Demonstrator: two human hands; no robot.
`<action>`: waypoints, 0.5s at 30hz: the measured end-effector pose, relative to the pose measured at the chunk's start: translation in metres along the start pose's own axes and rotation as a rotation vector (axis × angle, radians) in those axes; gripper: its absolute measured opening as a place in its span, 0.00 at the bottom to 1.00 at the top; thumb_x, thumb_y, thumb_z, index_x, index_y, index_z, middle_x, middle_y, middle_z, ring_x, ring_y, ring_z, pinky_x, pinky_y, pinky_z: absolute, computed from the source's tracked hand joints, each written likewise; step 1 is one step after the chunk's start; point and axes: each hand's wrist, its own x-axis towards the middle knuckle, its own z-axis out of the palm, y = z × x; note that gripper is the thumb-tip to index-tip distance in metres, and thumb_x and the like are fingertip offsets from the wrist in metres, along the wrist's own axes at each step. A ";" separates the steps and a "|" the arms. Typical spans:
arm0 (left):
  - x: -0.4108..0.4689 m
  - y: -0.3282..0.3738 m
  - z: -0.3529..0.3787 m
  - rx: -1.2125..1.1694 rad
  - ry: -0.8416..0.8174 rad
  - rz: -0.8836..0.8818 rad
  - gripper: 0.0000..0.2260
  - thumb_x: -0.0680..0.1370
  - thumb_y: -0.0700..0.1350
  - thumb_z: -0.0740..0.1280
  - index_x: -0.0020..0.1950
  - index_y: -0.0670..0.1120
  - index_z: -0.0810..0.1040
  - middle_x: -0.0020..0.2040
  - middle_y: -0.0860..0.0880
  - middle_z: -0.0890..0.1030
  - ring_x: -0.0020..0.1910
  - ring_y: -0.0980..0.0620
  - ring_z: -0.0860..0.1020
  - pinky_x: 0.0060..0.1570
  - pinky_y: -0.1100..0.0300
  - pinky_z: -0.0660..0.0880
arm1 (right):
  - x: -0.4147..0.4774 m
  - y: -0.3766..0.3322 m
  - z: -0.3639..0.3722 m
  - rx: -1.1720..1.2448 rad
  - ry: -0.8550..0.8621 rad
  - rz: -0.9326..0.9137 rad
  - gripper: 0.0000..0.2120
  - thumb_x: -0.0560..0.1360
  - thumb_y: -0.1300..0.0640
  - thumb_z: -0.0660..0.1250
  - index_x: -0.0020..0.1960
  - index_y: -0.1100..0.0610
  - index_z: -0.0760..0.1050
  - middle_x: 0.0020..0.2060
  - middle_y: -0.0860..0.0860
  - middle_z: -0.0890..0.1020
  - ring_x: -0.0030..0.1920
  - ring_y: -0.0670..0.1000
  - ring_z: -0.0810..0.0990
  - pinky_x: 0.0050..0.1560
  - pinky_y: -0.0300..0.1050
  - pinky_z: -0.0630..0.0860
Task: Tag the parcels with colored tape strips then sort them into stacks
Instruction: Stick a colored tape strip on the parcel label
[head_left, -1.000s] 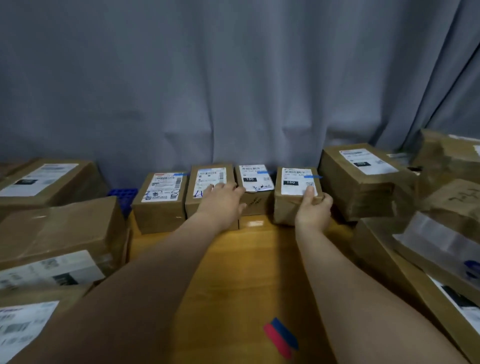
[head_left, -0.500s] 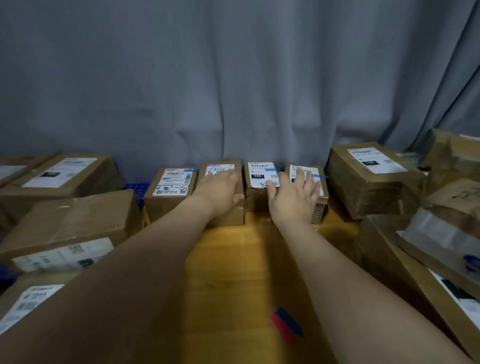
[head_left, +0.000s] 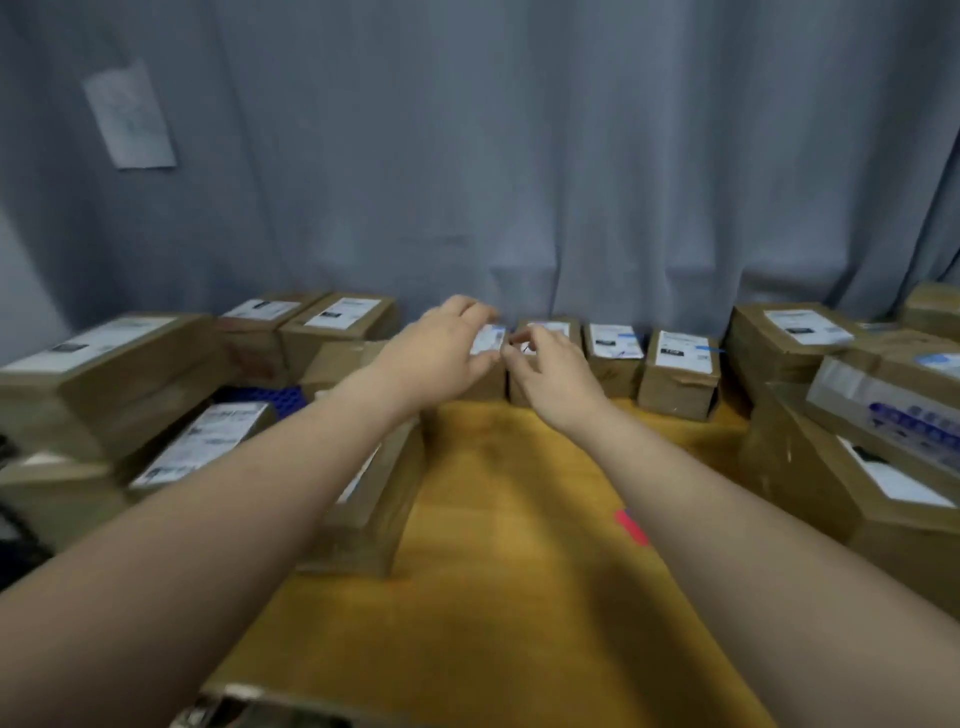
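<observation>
- Grey curtain (head_left: 571, 156) hung behind the wooden table (head_left: 519, 597).
- Four small parcels (head_left: 680, 358) lined its far edge.
- Left hand (head_left: 441, 348) gripped the leftmost parcel (head_left: 488, 340).
- Right hand (head_left: 558, 376) curled at the second parcel (head_left: 550, 328); grip unclear.
- Red tape strip (head_left: 631, 526) lay on the table.

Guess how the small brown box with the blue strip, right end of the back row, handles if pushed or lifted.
The small box looks like flat-faced cardboard: probably stiff, won't roll. It sits flat on the wooden table, so a push likely slides it rather than tips it. Its creased front hints at thin walls; weight unclear.
</observation>
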 end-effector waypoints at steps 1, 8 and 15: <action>-0.017 -0.004 -0.003 0.001 0.003 -0.019 0.22 0.79 0.52 0.63 0.71 0.46 0.67 0.68 0.46 0.69 0.65 0.43 0.70 0.65 0.48 0.68 | -0.010 -0.008 0.008 0.030 -0.034 -0.001 0.17 0.80 0.47 0.59 0.62 0.57 0.73 0.59 0.57 0.76 0.63 0.57 0.72 0.62 0.48 0.66; -0.109 -0.035 0.011 0.114 -0.124 -0.281 0.28 0.77 0.61 0.61 0.73 0.47 0.64 0.72 0.44 0.65 0.68 0.42 0.67 0.64 0.48 0.68 | -0.075 -0.031 0.052 0.140 -0.193 0.016 0.16 0.80 0.48 0.61 0.62 0.57 0.74 0.60 0.55 0.76 0.62 0.54 0.73 0.63 0.46 0.68; -0.135 -0.031 0.060 0.130 -0.479 -0.579 0.33 0.76 0.70 0.41 0.78 0.55 0.48 0.79 0.48 0.49 0.76 0.39 0.47 0.70 0.33 0.42 | -0.107 -0.019 0.063 0.314 -0.299 0.290 0.18 0.80 0.45 0.60 0.62 0.55 0.71 0.59 0.52 0.75 0.58 0.51 0.73 0.57 0.45 0.70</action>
